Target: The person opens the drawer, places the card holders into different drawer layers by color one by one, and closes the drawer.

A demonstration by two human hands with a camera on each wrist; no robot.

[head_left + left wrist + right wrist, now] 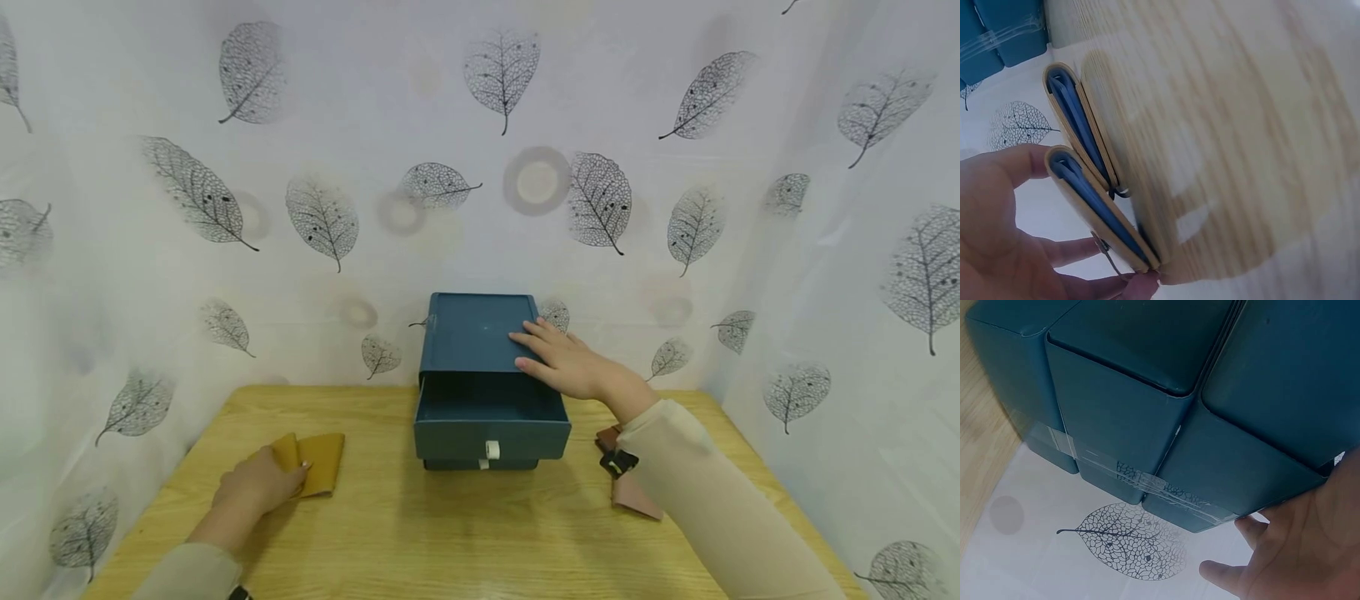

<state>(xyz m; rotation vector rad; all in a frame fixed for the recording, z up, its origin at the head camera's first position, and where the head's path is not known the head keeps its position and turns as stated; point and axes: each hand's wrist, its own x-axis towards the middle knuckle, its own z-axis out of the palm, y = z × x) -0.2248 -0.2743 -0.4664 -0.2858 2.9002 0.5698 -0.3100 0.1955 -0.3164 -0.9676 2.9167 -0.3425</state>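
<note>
On the left of the table, my left hand (253, 485) grips a mustard-yellow folded wallet (284, 452) between thumb and fingers. In the left wrist view, this wallet (1088, 203) stands on edge, with blue inner sleeves and a thin strap at its side. A second mustard wallet (322, 463) is right beside it. Fingers spread, my right hand (566, 364) rests on the top right edge of a dark blue drawer unit (480, 329). Its upper drawer (450, 440) is pulled out, with a white pull on the front; the part of its inside that shows is dark.
Below the right sleeve (697, 475), a brown leather piece (606, 437) and a pink one (636, 497) lie on the wooden table (465, 533), partly covered by the arm. A leaf-patterned curtain (450, 242) hangs close behind the drawer unit and along both sides.
</note>
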